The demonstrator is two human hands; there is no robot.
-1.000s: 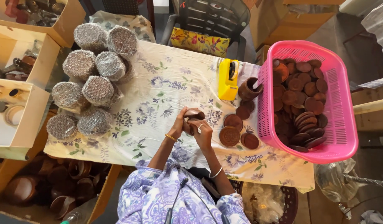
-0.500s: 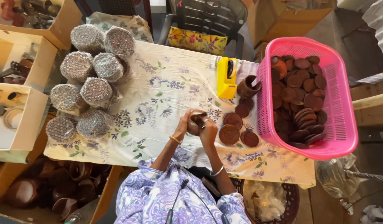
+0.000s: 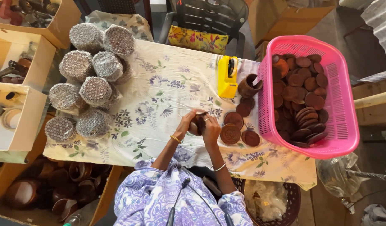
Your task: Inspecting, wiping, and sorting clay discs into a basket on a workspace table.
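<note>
Between both hands, brown pot (gripped)

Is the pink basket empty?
No, the pink basket is filled with many brown clay lids piled inside it.

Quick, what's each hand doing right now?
Left hand: closed around the small brown pot.
Right hand: closed on the same pot from the other side.

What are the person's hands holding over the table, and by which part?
Both hands, left and right, cup a small dark brown round pot by its sides, just above the floral tablecloth.
</note>
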